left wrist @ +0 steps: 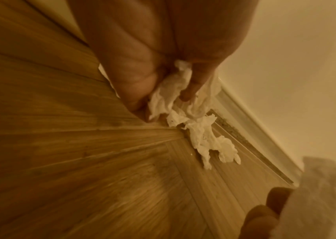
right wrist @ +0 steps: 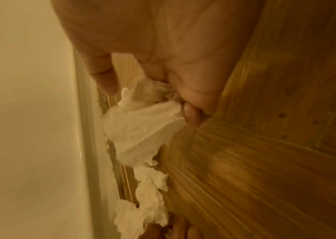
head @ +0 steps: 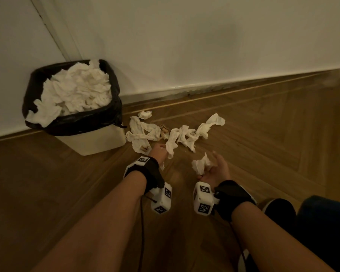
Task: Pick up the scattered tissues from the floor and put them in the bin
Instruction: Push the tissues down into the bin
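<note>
Bare forearms wear black wrist straps (head: 152, 174) carrying white marker-printed cubes (head: 203, 199).

A plain off-white painted wall (head: 204, 36) runs across the room and meets a brown wooden herringbone parquet floor (head: 273, 138). Along the foot of the wall sits a low white skirting board (head: 214, 86), with a dark, grubby strip just beneath it where it joins the boards. At the left a white door frame (head: 53, 28) slants upward. The light is dim and warm, yellowish.
</note>
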A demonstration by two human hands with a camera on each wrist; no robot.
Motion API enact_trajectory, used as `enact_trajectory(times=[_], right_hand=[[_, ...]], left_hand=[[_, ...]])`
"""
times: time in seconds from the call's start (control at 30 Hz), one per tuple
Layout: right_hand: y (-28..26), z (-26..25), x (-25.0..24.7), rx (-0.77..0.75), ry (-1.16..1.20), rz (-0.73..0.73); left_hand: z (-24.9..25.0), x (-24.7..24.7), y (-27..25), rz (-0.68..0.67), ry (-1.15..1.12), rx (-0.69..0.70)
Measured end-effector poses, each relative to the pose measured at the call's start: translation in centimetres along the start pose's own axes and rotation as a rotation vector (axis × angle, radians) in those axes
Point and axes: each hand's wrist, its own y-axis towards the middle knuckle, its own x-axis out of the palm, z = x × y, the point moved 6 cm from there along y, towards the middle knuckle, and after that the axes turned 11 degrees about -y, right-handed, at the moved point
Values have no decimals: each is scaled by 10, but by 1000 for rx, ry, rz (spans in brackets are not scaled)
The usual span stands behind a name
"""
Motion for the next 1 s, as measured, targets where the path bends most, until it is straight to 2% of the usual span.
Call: enact_trajectory(times=[0.1,0.2,0.27,0.33,0.43,0.53,0.63,0.73,0.83,0.87,1.0], right_hand=[[-2,-1,3,11,-115,81],[-7,-9,-1,4,-376,305],[-10,-17,3,-30,-459,367],[-15,-25,12,-76,-542,383],[-27,-34,31,-115,-477,309],[-47,-46,54,-171,-304,202],[-75,-62,74,-244,-322,145],[-107,-79,98,-364,-464,118],[-141,-93,127,-461,-430,54],[-153,-97,138,-475,-423,22],[-199,-107,182,-474,-444,-169]], left_hand=[[0,-4,-4,-3,-71,-50],[11,-11,-12,22,-25,84],[19,-23,-18,114,103,187],[29,-31,-25,169,124,213],[43,-37,-40,131,66,205],[71,-41,-66,90,69,288],[98,-47,-91,74,-79,360],[126,-61,-120,106,-191,389],[163,-81,-151,216,-17,569],[174,-89,-163,256,-39,604],[206,-103,-195,283,-162,586]])
